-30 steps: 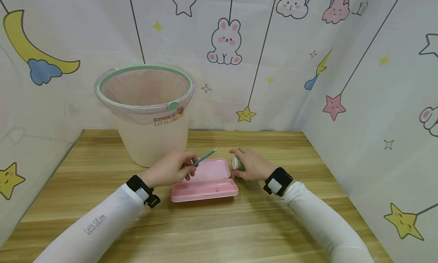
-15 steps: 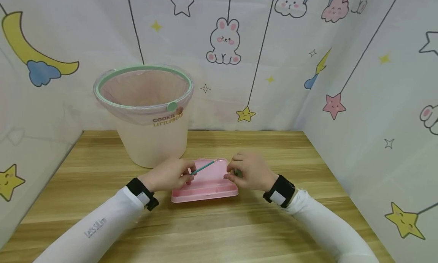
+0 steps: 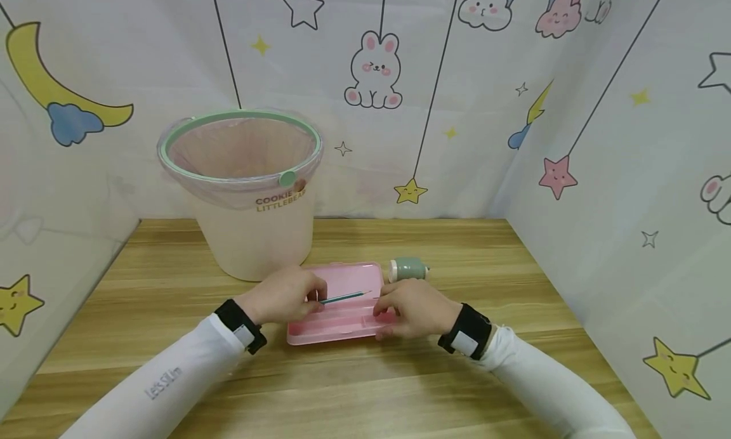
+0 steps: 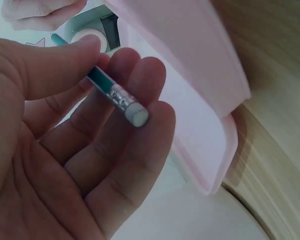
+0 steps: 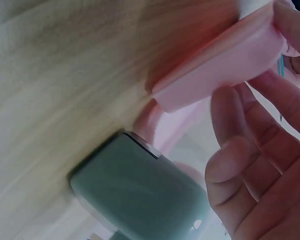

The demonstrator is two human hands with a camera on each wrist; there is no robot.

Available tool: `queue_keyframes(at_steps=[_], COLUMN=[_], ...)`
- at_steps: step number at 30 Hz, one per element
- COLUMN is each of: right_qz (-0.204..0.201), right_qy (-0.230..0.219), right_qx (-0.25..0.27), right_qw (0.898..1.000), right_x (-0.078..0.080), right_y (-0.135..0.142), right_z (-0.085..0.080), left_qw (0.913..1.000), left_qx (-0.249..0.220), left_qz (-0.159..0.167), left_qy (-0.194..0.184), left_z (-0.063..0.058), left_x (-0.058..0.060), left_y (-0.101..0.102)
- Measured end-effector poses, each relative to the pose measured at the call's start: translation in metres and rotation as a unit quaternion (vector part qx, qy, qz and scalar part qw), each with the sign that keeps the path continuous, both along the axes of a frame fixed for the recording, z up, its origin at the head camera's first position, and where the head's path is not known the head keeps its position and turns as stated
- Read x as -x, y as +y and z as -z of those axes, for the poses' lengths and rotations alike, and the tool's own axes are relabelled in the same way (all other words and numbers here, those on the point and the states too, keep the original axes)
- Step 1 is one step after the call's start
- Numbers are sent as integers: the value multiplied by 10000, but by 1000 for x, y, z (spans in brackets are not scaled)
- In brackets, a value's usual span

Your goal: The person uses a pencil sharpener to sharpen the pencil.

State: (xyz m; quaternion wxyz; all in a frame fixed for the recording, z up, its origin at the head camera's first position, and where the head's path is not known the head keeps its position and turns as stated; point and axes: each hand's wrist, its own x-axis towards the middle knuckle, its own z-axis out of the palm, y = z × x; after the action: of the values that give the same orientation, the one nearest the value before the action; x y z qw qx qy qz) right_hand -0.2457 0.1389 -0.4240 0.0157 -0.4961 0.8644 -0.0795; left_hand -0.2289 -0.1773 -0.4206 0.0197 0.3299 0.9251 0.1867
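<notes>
A teal pencil [image 3: 345,297] with a white eraser [image 4: 138,115] is pinched between the thumb and fingers of my left hand [image 3: 288,294]. Its sharpened tip points right, over the open pink pencil case [image 3: 328,331]. My right hand [image 3: 419,306] holds the right end of that case, thumb on the near side and fingertips at its inside. Just beyond the right hand lies a small green barrel-shaped object [image 3: 409,268] with a cream end, perhaps a pencil sharpener. It lies on its side, not held. In the right wrist view the green body [image 5: 140,190] sits beside the case.
A tall cream bin [image 3: 254,236] with a green rim and a clear liner stands behind the case, at the left. The wooden table [image 3: 365,394] ends at a printed cloth wall [image 3: 365,166] at the back and another at the right.
My right hand has let go of the green object and moved nearer, onto the case's right end. The left hand has lowered the pencil, now flatter. The case has shifted slightly nearer.
</notes>
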Motion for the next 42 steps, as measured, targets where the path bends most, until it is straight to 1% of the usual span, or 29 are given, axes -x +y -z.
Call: queue_keyframes(at_steps=[4, 7, 11, 13, 16, 23, 27, 28, 30, 31, 32, 33, 34, 35, 37, 39, 41, 42], right_qz=[18, 24, -23, -31, -16, -3, 84, 109, 147, 156, 165, 166, 167, 170, 168, 162, 148, 131], right_qy=[98, 222, 420, 474, 504, 437, 389, 365, 323, 293, 257, 224, 187, 161, 118, 103, 114, 123], right_qx=[-131, -176, -139, -126, -133, -291, -433, -431, -418, -400, -391, -383, -371, -367, -358, -350, -340, -331], right_qw=[9999, 9996, 9990, 9988, 9986, 9986, 9983, 9983, 9985, 9986, 9988, 9989, 9990, 9991, 9991, 9992, 9992, 9993], right_x=[-2, -3, -3, -3, -2, 1, 1, 1, 1, 1, 2, 2, 2, 1, 1, -1, -1, -2], right_y=[-1, -3, -5, -7, -10, -18, -19, -19, -18, -17, -17, -16, -15, -14, -14, -13, -13, -13], right_z=[4, 9, 17, 20, 23, 22, 20, 20, 20, 20, 21, 21, 21, 21, 20, 18, 17, 18], left_qw=[9999, 9997, 9991, 9984, 9978, 9982, 9970, 9959, 9949, 9952, 9944, 9941, 9940, 9948, 9945, 9946, 9936, 9939], left_qx=[50, 134, 346, 451, 520, 412, 247, 201, 117, 97, 57, 25, 24, 25, 66, 181, 286, 303], left_qz=[9, -56, -244, -290, -290, -238, -238, -201, -198, -215, -195, -195, -185, -229, -254, -301, -331, -343], left_qy=[-126, -174, 23, 180, 277, 367, 692, 864, 978, 951, 1033, 1063, 1081, 995, 1019, 979, 1043, 998], left_z=[3, 6, 10, 14, 19, 31, 40, 49, 52, 53, 60, 63, 68, 66, 77, 78, 84, 79], left_x=[-1, -2, -4, -5, -5, -6, -5, -2, -2, -3, 0, 1, 2, 1, 5, 5, 8, 5], left_y=[3, 7, 12, 13, 15, 14, 16, 15, 16, 17, 17, 18, 18, 19, 19, 21, 21, 23])
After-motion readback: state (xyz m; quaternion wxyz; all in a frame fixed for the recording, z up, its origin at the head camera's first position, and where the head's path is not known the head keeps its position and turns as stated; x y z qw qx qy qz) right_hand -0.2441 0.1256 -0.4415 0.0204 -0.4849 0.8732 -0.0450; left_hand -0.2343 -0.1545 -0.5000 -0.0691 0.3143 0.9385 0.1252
